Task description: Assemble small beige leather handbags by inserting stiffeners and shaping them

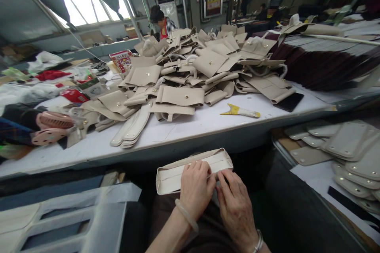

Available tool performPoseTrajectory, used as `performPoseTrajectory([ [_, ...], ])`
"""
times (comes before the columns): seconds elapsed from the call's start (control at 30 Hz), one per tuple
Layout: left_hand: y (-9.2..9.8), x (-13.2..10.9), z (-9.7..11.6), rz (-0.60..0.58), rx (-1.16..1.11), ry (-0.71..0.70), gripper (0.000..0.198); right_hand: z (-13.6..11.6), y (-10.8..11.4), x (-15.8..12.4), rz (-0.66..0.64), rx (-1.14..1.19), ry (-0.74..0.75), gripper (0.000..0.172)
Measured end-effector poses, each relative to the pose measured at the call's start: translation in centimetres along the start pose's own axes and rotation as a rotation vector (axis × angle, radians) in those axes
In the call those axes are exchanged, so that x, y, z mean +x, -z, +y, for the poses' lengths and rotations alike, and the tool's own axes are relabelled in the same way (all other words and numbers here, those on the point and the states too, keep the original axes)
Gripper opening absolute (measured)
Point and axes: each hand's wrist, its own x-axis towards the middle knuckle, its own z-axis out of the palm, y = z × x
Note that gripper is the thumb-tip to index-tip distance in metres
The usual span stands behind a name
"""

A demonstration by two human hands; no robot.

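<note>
Beige leather fills our view: we hold one folded piece (190,166) over our lap, just below the counter (208,126) edge. Our left hand (194,187) and right hand (234,201) lie side by side on it, fingers bent and pinching its near edge, thumbs close together. A pale bangle (186,215) sits on our left wrist. On the counter a big pile (192,67) of like pieces is heaped, with a yellow-tipped scraper (240,111) just beside it and stacked strips (132,126) nearer the counter's edge.
</note>
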Motion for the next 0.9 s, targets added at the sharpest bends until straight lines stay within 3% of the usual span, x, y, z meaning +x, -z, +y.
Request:
performPoseTrajectory([
  [0.13, 0.3, -1.3, -0.6, 0.059, 0.011, 0.023, 0.003, -1.2, -0.3, -0.3, -0.002, 0.064, -0.009, 0.035],
  [0.43, 1.1, -3.4, -2.6, 0.154, -0.048, 0.125, 0.011, -4.6, -1.7, -0.1, -0.015, 0.126, 0.048, 0.037],
  [0.53, 1.3, -4.9, -4.1, 0.261, -0.153, 0.134, 0.003, -5.5, -2.0, -0.3, -0.042, 0.147, 0.055, 0.038],
  [0.6, 0.7, -6.5, -5.8, 0.427, -0.312, 0.179, 0.012, -5.8, -2.1, -0.5, -0.059, 0.155, 0.056, 0.041],
  [0.67, -0.8, -8.3, -7.7, 0.654, -0.647, 0.405, 0.025, -5.8, -2.3, -0.7, -0.060, 0.160, 0.060, 0.045],
  [0.73, -3.1, -9.6, -9.1, 0.798, -1.188, 0.835, 0.027, -5.8, -2.5, -0.8, -0.055, 0.161, 0.073, 0.048],
  [0.8, -5.7, -10.0, -9.5, 0.722, -1.671, 1.196, 0.033, -5.6, -2.7, -0.9, -0.051, 0.164, 0.091, 0.050],
  [0.83, -7.0, -9.7, -9.3, 0.648, -1.824, 1.275, 0.038, -5.6, -2.8, -0.9, -0.051, 0.163, 0.102, 0.050],
  [0.9, -9.1, -8.6, -8.4, 0.567, -1.983, 1.259, 0.043, -5.5, -3.1, -0.9, -0.054, 0.159, 0.124, 0.051],
])
